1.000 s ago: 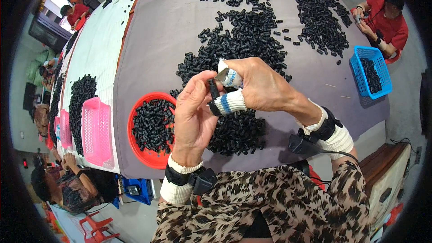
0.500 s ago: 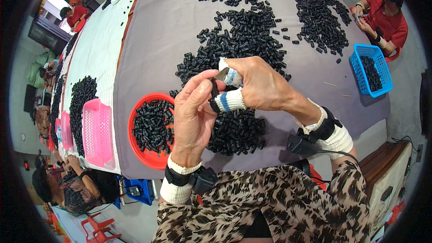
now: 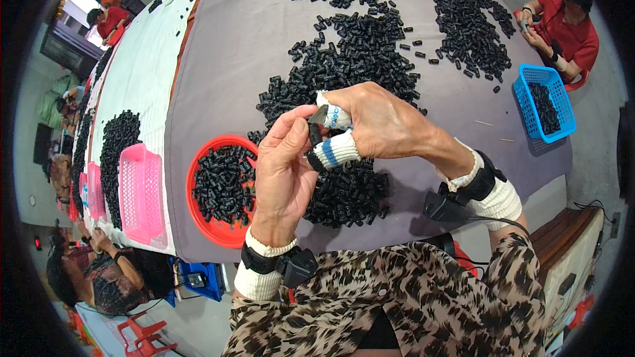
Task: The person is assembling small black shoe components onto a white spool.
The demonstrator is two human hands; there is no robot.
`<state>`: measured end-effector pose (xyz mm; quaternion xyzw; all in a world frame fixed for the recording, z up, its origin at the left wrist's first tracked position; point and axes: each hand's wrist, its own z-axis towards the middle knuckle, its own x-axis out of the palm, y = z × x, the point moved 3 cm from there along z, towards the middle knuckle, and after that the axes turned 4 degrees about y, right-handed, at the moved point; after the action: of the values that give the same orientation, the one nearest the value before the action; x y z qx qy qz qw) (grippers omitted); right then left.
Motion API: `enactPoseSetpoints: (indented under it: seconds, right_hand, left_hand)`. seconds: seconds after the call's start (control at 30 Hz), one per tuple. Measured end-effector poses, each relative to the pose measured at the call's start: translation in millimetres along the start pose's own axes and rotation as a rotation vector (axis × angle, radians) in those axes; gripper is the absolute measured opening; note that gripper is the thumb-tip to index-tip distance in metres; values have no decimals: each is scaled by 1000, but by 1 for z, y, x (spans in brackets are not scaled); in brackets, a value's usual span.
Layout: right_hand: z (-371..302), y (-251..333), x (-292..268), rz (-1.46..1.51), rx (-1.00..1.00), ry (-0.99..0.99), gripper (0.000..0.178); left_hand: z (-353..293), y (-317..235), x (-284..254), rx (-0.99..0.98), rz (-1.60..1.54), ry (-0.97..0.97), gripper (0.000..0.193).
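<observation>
My left hand (image 3: 283,175) pinches a small black cylindrical part (image 3: 314,136) between thumb and fingers. Closed round a short grey metal blade (image 3: 319,116), my right hand (image 3: 387,122) wears white knitted covers on its thumb and a finger, with blue marks on them. The blade meets the upper end of the black part; their exact contact is too small to make out. Both hands hover over a large heap of similar black parts (image 3: 350,59). A nearer heap (image 3: 350,193) lies below the right hand. Beside the left wrist stands a round red basin (image 3: 200,215) holding more of them.
A blue basket (image 3: 565,96) with black parts sits at the right table edge, near a person in red (image 3: 574,36). Pink baskets (image 3: 142,192) and another heap (image 3: 120,139) are on the white cloth at left. Two thin sticks (image 3: 484,123) lie on the grey cloth.
The right hand and blade have shifted slightly left and down against the black part. My left hand has barely moved.
</observation>
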<state>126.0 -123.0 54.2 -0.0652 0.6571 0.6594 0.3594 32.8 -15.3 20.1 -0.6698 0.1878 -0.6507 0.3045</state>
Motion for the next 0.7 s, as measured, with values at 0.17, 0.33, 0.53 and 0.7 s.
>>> enactPoseSetpoints:
  seconds: [0.17,0.33,0.53,0.7]
  right_hand:
    - [2,-1,2,-28,4,26,41]
    - [3,-1,3,-26,-11,21,42]
    - [2,0,4,7,-36,18,41]
    - [0,-1,6,39,-31,23,41]
  left_hand:
    - [-1,-1,0,-2,9,-23,22]
    - [-1,-1,-5,3,-38,38,23]
    - [-1,0,-5,11,19,12,22]
    - [-1,0,-4,4,28,-5,21]
